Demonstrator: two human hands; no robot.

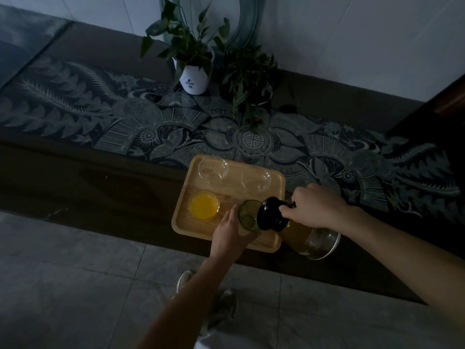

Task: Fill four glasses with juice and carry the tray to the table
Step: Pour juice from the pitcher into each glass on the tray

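Head view: rectangular wooden tray [201, 224] with rounded corners sits at the near edge of a dark carved counter [100, 127], holding two empty clear glasses [213, 170] at its far edge and one juice-filled glass [203, 207] at near left. Left hand [230, 231] is wrapped around a fourth glass [249, 215] at the tray's near right. Right hand [314, 206] is clamped on the handle of a tilted glass pitcher [302, 235] with a black lid, spout at that glass's rim.
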